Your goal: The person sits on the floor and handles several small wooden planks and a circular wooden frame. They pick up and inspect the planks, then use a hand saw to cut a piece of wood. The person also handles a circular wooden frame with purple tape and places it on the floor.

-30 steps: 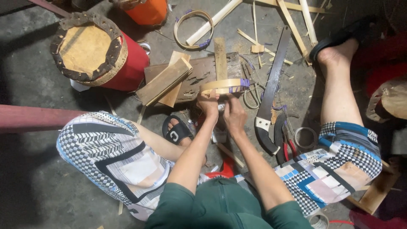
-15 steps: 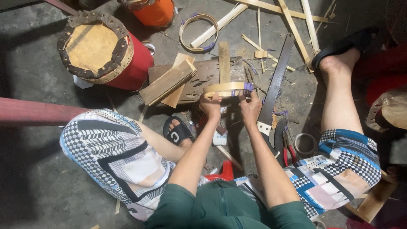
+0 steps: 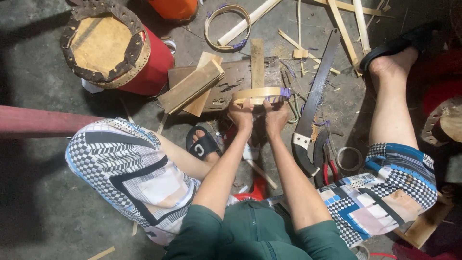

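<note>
Seen from the head camera, I held a bent bamboo hoop (image 3: 257, 94) with both hands over a dark wooden board (image 3: 231, 82) on the concrete floor (image 3: 38, 192). My left hand (image 3: 240, 114) had its fingers curled shut around the hoop's near edge, and my right hand (image 3: 275, 115) gripped the same edge just beside it. Purple binding (image 3: 286, 92) marked the hoop's right end. A saw (image 3: 315, 98) lay to the right, with red-handled pliers (image 3: 328, 168) near its handle. A red drum (image 3: 115, 48) stood at upper left, and a second bamboo ring (image 3: 227, 26) lay beyond the board.
</note>
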